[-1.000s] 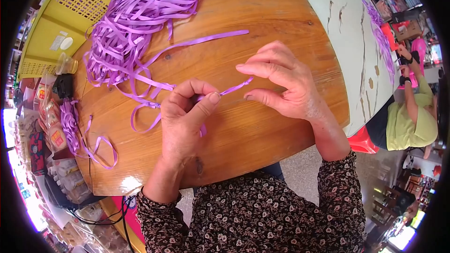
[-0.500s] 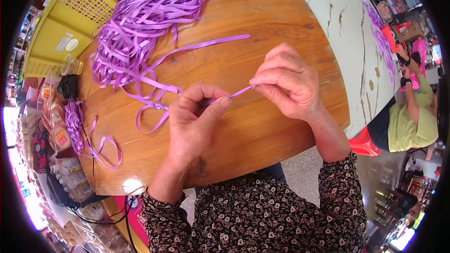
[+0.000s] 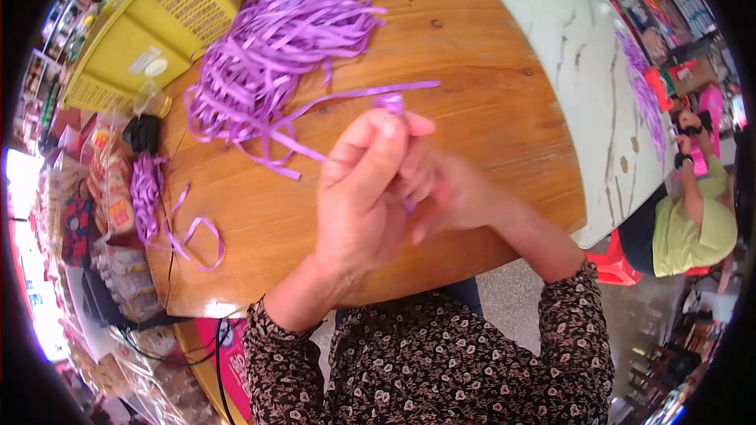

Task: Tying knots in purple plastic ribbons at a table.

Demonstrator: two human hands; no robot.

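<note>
A purple ribbon (image 3: 389, 102) is pinched in my left hand (image 3: 362, 189), between thumb and fingers, with a small loop of it standing above the thumb tip. My right hand (image 3: 453, 193) is close against the left one, its fingers partly behind it and smeared by motion. A bit of purple shows between the two hands. On the wooden table beyond lies a big heap of purple ribbons (image 3: 291, 55). One loose strand (image 3: 354, 93) stretches from the heap to the right, and another runs toward my left hand.
A yellow plastic crate (image 3: 157, 24) stands at the far left, with a clear cup (image 3: 153, 101) beside it. A smaller purple bundle (image 3: 146, 197) lies at the table's left edge near packaged goods. At right is a white marbled table (image 3: 583, 71); a person in a yellow-green top (image 3: 697, 220) sits beside it.
My right hand has come left and down to meet the left hand. The ribbon that was stretched between them is now gathered in my left hand. The view has shifted slightly.
</note>
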